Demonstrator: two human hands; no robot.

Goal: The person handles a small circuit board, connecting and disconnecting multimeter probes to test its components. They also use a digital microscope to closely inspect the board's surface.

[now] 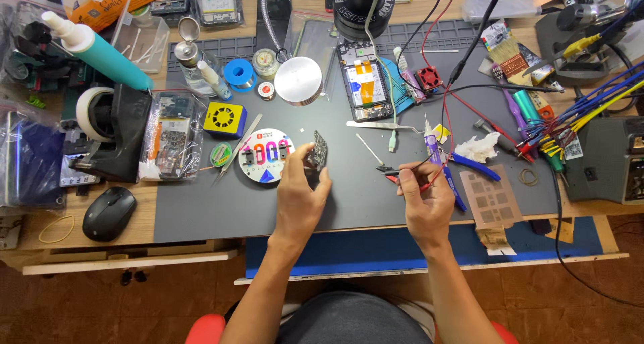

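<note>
Counter (201, 216): grey mat, crowded with repair tools.
Left hand (300, 195): fingers pinched on the board, holding it up on edge just above the mat.
Right hand (422, 196): closed round the probes, tips aimed left, short of the board.
Board (318, 151): small, dark, irregular circuit board; judged light, stiff, fragile; best gripped by its edges.
Probes (396, 172): thin, red and black, wired.

My left grip (300, 186) pinches a small circuit board (318, 151) upright over the grey mat (221, 210) on the surface, just beside a round white disc (266, 155). My right grip (422, 195) closes on the red and black probes (396, 174). An opened phone (365, 80) lies further back, under the microscope (359, 9).
</note>
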